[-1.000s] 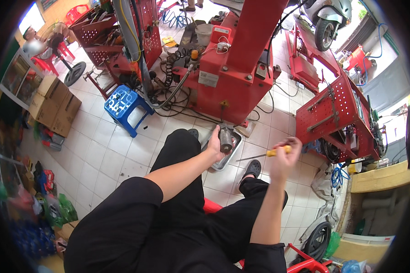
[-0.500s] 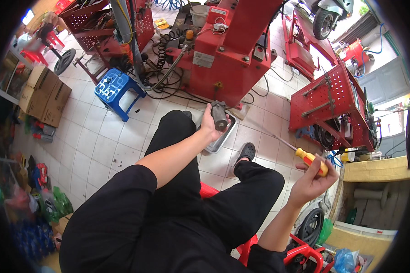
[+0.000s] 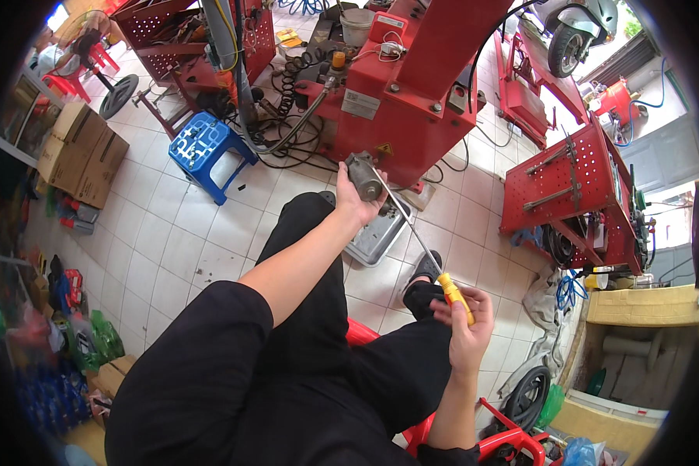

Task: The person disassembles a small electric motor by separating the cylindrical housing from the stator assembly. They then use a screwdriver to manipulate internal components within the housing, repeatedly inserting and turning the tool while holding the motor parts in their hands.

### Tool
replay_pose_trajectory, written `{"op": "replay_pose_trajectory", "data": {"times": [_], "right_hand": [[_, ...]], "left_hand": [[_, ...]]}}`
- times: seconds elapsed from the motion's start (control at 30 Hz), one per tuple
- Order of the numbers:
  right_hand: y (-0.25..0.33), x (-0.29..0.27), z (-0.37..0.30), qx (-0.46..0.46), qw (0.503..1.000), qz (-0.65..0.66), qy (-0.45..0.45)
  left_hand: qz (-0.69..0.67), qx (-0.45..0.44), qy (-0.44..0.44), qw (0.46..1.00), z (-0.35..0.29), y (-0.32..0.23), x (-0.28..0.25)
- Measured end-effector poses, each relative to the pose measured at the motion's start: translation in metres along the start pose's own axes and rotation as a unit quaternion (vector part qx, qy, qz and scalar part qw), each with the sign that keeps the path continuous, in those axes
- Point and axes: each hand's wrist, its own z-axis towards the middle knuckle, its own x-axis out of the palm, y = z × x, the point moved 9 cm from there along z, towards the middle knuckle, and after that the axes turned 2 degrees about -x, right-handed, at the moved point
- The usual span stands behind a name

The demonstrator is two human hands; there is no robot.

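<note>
My left hand [image 3: 352, 205] is closed around a grey, grimy cylindrical metal motor [image 3: 363, 179], like a starter motor, held out beyond my knees. A screwdriver [image 3: 457, 298] with a yellow and red handle and a long thin shaft is in my right hand [image 3: 472, 330], gripped by the handle. Its shaft slants up and left, and its tip end overlaps the motor's right side; whether it touches cannot be told. Below the motor, a grey metal tray [image 3: 374, 247] rests on the tiles, partly hidden by my left hand and leg.
Just ahead stands a big red machine [image 3: 400, 109] with hoses and cables at its base. A blue plastic stool [image 3: 204, 147] is to the left, near stacked cardboard boxes [image 3: 81, 155]. On the right are a red perforated cart [image 3: 551, 182] and a black tyre [image 3: 528, 396].
My right hand has swung left and inward, bringing the screwdriver's shaft up to the motor. My left hand and the motor have shifted slightly; the whole view has also moved a little.
</note>
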Motion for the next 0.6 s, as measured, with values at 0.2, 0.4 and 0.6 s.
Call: {"op": "replay_pose_trajectory", "data": {"times": [0.2,0.4,0.6], "right_hand": [[-0.023,-0.004,-0.002,0.073,0.967,-0.232,0.083],[-0.012,-0.001,-0.008,-0.013,0.973,-0.223,0.05],[-0.013,0.004,-0.011,-0.012,0.976,-0.21,0.05]], "left_hand": [[0.05,-0.002,-0.011,0.999,-0.002,-0.001,0.005],[0.092,0.008,-0.024,0.995,0.003,-0.004,0.0],[0.102,0.009,-0.021,0.995,0.005,-0.003,-0.002]]}}
